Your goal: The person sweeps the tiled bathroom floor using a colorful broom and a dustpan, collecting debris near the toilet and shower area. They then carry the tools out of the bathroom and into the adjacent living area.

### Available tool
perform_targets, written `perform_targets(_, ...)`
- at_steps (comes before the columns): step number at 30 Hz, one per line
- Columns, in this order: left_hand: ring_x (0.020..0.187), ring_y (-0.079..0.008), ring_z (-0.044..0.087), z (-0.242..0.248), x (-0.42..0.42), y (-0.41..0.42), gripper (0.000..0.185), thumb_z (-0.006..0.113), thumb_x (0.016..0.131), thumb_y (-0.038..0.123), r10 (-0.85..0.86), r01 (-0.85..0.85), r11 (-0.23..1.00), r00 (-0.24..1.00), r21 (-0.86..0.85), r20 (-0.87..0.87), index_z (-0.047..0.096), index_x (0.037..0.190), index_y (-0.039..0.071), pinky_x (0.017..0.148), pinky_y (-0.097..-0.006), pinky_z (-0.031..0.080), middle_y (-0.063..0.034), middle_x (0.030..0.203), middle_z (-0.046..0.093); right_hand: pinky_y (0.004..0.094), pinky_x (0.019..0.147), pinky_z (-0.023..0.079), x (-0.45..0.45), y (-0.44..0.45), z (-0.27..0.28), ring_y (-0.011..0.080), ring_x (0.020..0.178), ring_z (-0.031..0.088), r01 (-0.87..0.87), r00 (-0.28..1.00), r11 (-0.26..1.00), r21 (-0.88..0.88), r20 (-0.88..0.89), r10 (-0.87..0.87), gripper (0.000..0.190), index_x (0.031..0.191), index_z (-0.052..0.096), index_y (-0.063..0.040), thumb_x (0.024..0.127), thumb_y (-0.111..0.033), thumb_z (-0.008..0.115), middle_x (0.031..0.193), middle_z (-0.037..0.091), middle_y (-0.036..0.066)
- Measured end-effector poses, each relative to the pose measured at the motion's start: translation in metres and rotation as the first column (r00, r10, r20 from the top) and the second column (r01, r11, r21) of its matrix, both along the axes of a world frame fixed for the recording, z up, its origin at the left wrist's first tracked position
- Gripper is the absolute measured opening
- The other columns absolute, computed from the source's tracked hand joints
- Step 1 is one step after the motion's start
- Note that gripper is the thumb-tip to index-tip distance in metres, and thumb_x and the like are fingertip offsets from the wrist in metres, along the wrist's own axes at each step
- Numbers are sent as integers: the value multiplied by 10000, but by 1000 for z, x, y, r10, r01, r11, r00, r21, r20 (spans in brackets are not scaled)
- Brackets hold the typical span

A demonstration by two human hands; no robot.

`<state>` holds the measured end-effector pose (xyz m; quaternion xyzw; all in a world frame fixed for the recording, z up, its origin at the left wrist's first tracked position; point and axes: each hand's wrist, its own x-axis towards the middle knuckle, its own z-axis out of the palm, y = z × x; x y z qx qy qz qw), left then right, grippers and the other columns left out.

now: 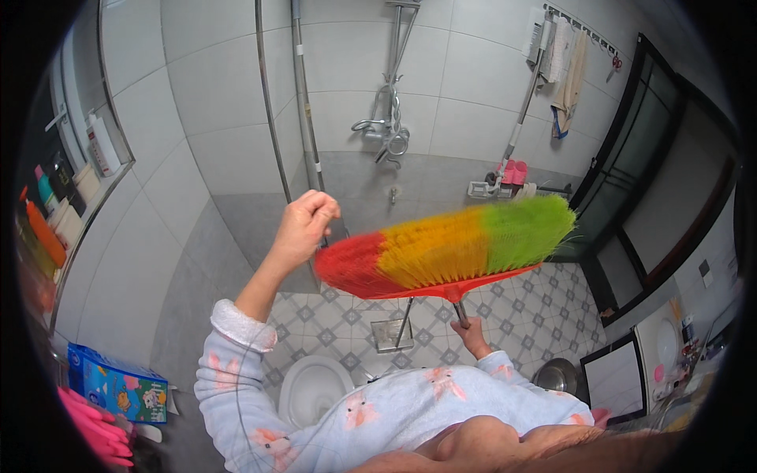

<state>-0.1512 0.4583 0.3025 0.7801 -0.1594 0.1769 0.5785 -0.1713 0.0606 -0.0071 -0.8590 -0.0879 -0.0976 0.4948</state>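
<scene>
My right hand [473,337] grips the metal handle [461,313] of a broom just under its head. The broom is raised with its bristles [437,245] up, banded red, yellow and green above a red plastic base [452,290]. Beside the red end, my left hand [306,227] is raised with its fingers curled together. No object shows in those fingers, and anything very fine between them is too small to make out. Light blue sleeves with a pink animal print cover both arms.
A toilet [316,387] stands below my left arm. On the patterned tile floor lies a square metal plate [387,336], a thin rod across it. A flat mop [491,186] leans at the far wall. Bottles [44,227] line the left sill; a metal basin [556,375] sits right.
</scene>
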Motion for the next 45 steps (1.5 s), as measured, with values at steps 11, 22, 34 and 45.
perform_targets(11, 695, -105, 568, 67, -7, -96, 76, 635, 779, 71, -353, 340, 932, 930, 129, 100, 654, 777, -2, 646, -232, 467, -97, 999, 594, 316, 412, 254, -11, 15, 7, 85, 470, 274, -132, 991, 991, 25, 7, 132, 403, 530, 382, 6, 731, -149, 695, 457, 303, 33)
perform_targets(22, 699, -128, 581, 75, 26, -147, 94, 664, 760, 84, -475, 466, 812, 877, 351, -64, 634, 765, -4, 676, -285, 479, -101, 886, 647, 304, 450, 359, -8, 6, 7, 131, 445, 430, -197, 978, 980, 26, -62, 198, 224, 608, 572, 6, 699, -142, 714, 498, 506, 112)
perform_targets(34, 552, -70, 525, 85, 24, -75, 67, 646, 764, 53, -2, -62, 955, 976, 289, 218, 627, 732, -2, 503, -225, 435, -29, 621, 587, 344, 454, 368, 2, 1, -5, 239, 438, 484, -196, 981, 980, -38, -19, 195, 249, 606, 560, 1, 694, -181, 705, 521, 518, 140)
perform_targets(45, 543, -69, 515, 29, -24, 37, 95, 629, 776, 58, 243, -230, 966, 964, 115, -111, 618, 730, -24, 510, -207, 441, -27, 625, 577, 321, 433, 316, 13, 19, 8, 116, 448, 380, -190, 975, 979, 76, -101, 197, 276, 575, 511, 38, 696, -131, 693, 470, 448, 84)
